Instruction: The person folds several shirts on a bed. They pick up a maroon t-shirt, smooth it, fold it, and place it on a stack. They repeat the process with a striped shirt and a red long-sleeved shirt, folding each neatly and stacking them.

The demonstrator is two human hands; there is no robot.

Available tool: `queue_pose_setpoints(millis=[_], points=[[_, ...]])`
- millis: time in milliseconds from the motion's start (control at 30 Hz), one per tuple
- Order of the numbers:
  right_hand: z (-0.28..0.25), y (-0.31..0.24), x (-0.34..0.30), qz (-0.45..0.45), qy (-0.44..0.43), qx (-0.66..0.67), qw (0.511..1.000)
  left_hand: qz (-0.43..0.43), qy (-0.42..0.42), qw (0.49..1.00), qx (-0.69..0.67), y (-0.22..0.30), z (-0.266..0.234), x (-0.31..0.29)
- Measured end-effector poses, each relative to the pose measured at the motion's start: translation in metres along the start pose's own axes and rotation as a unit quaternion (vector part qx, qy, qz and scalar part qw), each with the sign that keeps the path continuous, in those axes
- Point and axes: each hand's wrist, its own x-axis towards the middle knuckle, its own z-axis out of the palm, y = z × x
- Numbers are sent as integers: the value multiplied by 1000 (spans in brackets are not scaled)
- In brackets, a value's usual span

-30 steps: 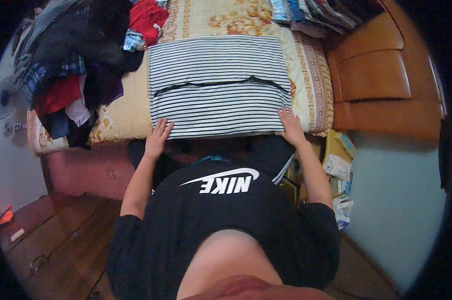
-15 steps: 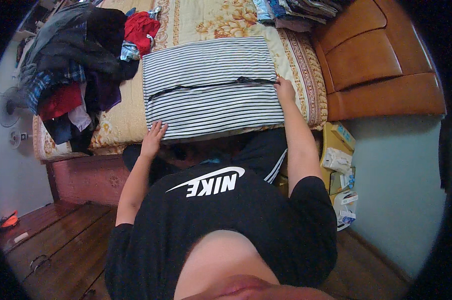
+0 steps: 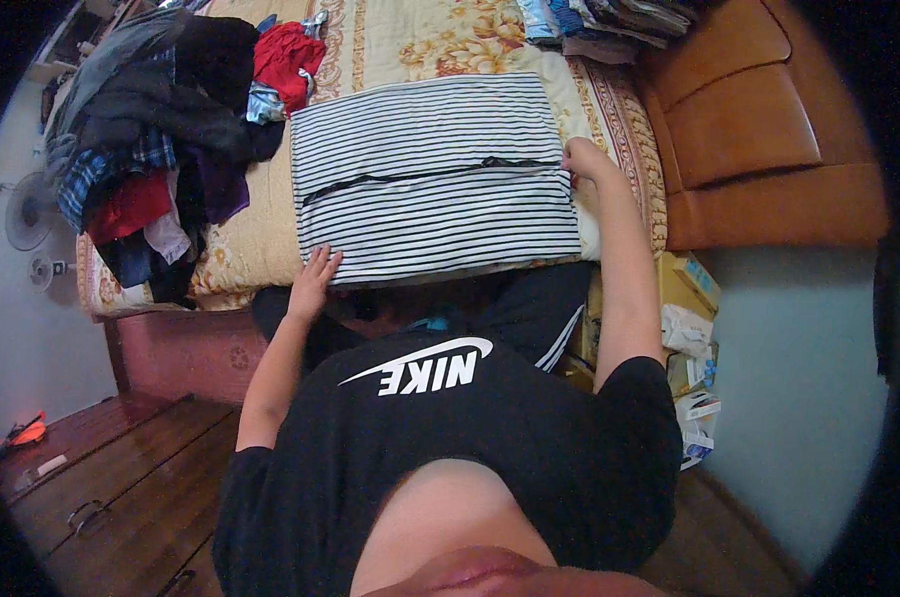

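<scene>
A black-and-white striped cloth item (image 3: pixel 435 224), likely a folded garment, lies flat as a wide rectangle on the bed. A wrinkled black strip (image 3: pixel 410 177) runs across its middle from side to side. My left hand (image 3: pixel 315 279) rests at the near left corner of the cloth, fingers stretched out over it. At the right edge, by the end of the black strip, my right hand (image 3: pixel 587 159) is closed with its fingertips on the cloth's edge. The tips of those fingers are partly hidden.
A heap of dark clothes (image 3: pixel 171 99) lies left on the patterned bedspread (image 3: pixel 370 40), beside a red garment (image 3: pixel 286 65). Folded clothes (image 3: pixel 619 25) are stacked at the far right. A brown padded headboard (image 3: pixel 758 129) borders the right. Fans (image 3: pixel 27 214) stand at the left.
My right hand has moved slightly right and away from me along the cloth's edge, its fingers more curled. My left hand stays on the near left corner. The whole view has shifted a little.
</scene>
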Motion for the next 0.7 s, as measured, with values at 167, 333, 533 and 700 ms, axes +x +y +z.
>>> queue_pose_setpoints(millis=[167, 333, 533, 700], points=[[6, -2, 16, -13, 56, -68, 996, 5, 4, 999, 51, 1, 1, 1], [12, 20, 28, 131, -150, 178, 964, -9, 6, 1000, 15, -1, 7, -1], [64, 60, 31, 42, 28, 169, 984, -13, -2, 1000, 28, 0, 9, 0], [70, 51, 21, 39, 111, 119, 986, -17, -3, 1000, 6, 1, 5, -1]])
